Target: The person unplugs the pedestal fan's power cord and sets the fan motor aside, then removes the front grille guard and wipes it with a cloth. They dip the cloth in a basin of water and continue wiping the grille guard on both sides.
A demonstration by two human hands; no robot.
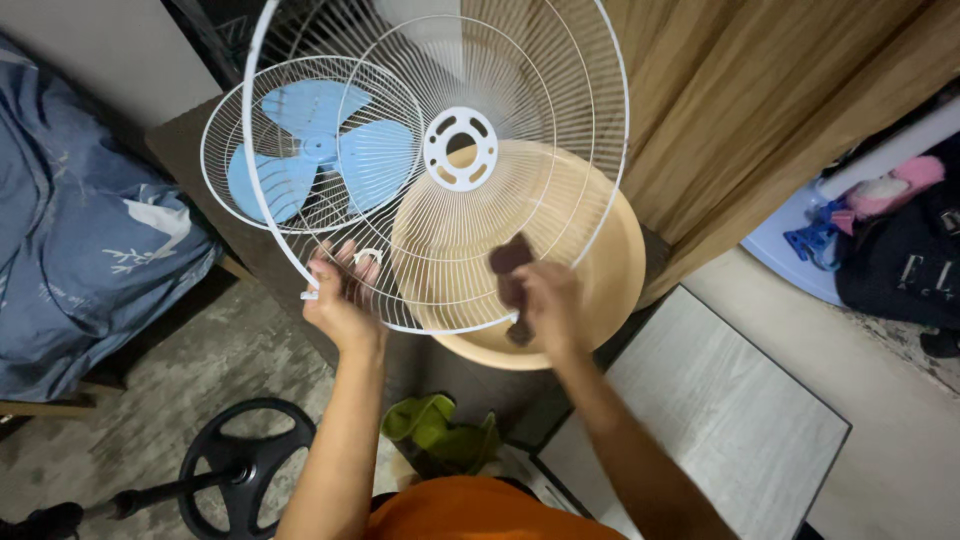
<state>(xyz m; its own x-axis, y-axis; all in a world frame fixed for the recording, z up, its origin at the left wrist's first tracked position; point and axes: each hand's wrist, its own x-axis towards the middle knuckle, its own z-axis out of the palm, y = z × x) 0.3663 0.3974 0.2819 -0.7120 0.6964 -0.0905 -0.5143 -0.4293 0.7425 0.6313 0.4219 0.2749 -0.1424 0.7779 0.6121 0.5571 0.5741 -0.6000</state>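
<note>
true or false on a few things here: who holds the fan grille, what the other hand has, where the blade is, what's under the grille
1. The left hand grips the rim of the white wire fan grille. True.
2. The right hand is empty. False: it presses a dark brown cloth against the grille.
3. The blue fan blade sits inside a second white grille, behind the held one. True.
4. A red bucket lies under the grille. False: it is a beige plastic basin.
5. The black round fan base stands on the floor at lower left. True.
</note>
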